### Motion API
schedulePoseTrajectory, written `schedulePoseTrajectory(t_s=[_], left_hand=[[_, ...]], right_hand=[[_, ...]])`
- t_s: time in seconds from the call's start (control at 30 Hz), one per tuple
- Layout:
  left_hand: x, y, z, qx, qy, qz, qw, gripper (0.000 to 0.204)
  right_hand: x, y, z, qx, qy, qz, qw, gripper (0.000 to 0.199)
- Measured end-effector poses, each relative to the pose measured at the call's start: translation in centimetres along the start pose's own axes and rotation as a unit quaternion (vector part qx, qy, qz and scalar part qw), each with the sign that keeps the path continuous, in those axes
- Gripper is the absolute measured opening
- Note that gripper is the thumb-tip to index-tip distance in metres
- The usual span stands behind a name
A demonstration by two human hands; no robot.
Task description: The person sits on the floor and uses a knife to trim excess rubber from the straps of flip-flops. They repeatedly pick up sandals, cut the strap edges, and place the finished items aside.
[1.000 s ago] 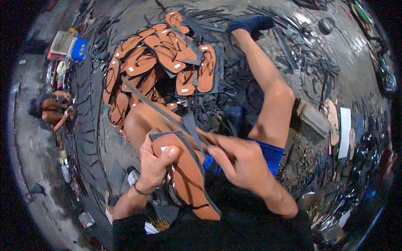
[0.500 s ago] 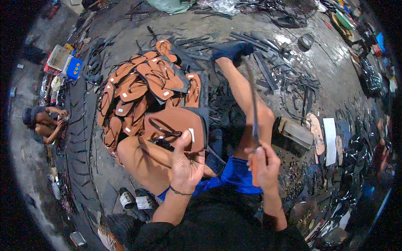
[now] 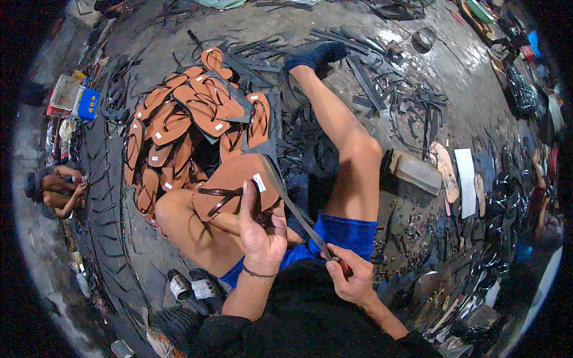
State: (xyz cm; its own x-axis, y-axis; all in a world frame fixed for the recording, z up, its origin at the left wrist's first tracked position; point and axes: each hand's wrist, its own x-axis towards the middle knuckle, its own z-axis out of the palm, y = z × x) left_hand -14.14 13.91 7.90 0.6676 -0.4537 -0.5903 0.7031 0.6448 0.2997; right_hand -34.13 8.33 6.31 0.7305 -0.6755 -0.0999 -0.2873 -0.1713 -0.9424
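Note:
My left hand (image 3: 261, 238) grips a brown flip-flop (image 3: 233, 172) with dark glossy straps and a small white label, its thumb over the top of the sole. In my right hand (image 3: 353, 279) is a long-bladed knife (image 3: 302, 219), its reddish handle mostly hidden by the fingers. The blade slants up and left to the flip-flop's right edge, lying along or very near it; whether it touches cannot be told. Beyond my bent left knee lies a heap of similar brown flip-flops (image 3: 170, 127), several with dark untrimmed sheet around the sole.
Dark strips and offcuts (image 3: 364, 83) litter the floor around my outstretched leg. To the right are a worn block (image 3: 416, 172) and a white strip (image 3: 465, 182). A blue box (image 3: 88, 104) stands at far left, near another person crouching (image 3: 57, 191).
The knife has swung from pointing up over my right leg down and left to the flip-flop's edge. My right hand moved lower and leftward; the flip-flop tilted slightly.

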Motion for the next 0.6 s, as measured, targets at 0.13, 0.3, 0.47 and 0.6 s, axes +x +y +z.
schedulePoseTrajectory(t_s=[0.13, 0.3, 0.47, 0.6], left_hand=[[-0.5, 0.4, 0.0, -0.006, 0.001, -0.033, 0.999, 0.030], [-1.9, -0.5, -0.2, 0.047, 0.092, 0.036, 0.994, 0.032], [-2.8, -0.1, -0.8, 0.042, 0.070, 0.038, 0.996, 0.029], [-3.7, -0.3, -3.4, 0.068, -0.017, 0.017, 0.997, 0.030]], right_hand=[[-0.2, -0.5, -0.6, -0.018, -0.025, -0.018, 0.999, 0.027], [0.5, -1.2, -1.3, -0.015, -0.053, 0.007, 0.998, 0.030], [1.6, -2.2, -1.1, -0.050, -0.032, -0.046, 0.997, 0.031], [4.7, -3.0, 0.3, -0.058, -0.019, -0.075, 0.995, 0.030]])
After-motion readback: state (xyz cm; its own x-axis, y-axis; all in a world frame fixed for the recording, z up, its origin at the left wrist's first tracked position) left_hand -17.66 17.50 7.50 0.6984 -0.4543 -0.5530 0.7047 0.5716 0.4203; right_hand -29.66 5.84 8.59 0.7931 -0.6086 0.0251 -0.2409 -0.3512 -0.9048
